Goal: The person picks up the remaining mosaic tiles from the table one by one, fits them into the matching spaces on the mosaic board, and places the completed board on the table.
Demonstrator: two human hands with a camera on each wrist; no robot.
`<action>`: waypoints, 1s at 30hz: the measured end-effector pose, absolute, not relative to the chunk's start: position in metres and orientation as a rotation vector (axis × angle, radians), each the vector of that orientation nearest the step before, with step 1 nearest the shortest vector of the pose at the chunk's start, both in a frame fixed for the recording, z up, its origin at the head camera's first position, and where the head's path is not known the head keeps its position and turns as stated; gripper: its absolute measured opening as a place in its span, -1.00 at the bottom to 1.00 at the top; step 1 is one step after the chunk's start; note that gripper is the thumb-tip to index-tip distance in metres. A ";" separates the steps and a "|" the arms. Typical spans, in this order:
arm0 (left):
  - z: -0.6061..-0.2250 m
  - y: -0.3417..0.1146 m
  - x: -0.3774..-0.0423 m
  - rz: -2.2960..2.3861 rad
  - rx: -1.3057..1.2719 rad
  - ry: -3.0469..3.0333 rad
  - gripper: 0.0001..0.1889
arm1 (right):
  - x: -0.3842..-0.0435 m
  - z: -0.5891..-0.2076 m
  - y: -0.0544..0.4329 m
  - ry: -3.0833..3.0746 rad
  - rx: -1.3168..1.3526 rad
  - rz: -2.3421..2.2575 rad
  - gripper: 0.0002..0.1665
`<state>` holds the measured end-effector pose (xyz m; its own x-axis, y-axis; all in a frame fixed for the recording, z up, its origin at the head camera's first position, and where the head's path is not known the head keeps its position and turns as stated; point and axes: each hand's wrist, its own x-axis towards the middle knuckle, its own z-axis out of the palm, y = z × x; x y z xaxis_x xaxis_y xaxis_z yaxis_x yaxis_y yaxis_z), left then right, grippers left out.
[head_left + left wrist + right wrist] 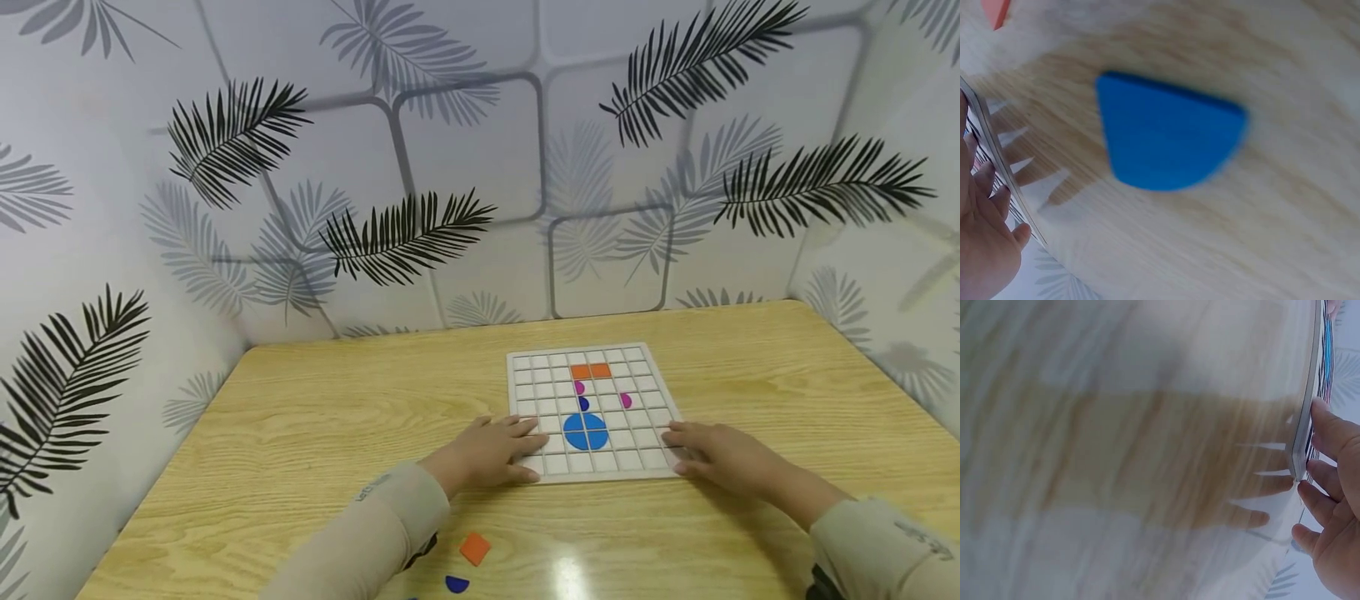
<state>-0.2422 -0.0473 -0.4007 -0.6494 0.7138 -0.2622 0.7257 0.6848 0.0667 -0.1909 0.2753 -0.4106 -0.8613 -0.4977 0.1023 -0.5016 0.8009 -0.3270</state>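
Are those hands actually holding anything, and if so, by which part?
Nothing looks gripped: the left hand rests its fingers on the board at its left side, and the right hand touches its right edge.

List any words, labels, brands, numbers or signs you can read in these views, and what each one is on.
"Let's", as it appears, on the cuff of the left sleeve; anything after it is too blurred to read.
Lettering on the right sleeve: too blurred to read.
Board, loose orange piece and blue piece: no text visible.
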 end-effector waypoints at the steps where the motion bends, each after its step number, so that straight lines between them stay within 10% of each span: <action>1: -0.400 -0.049 -0.241 -0.071 1.151 2.633 -0.37 | -0.190 -0.411 0.274 -2.971 0.830 0.548 -0.50; 30: -0.398 -0.080 -0.229 -0.093 1.140 2.601 -0.36 | -0.175 -0.415 0.260 -2.863 0.965 0.377 -0.42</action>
<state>-0.2288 -0.0802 -0.3977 -0.6407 0.7083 -0.2963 0.7278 0.6832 0.0598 -0.1750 0.2599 -0.4149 -0.7948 -0.5827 0.1695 -0.6068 0.7689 -0.2016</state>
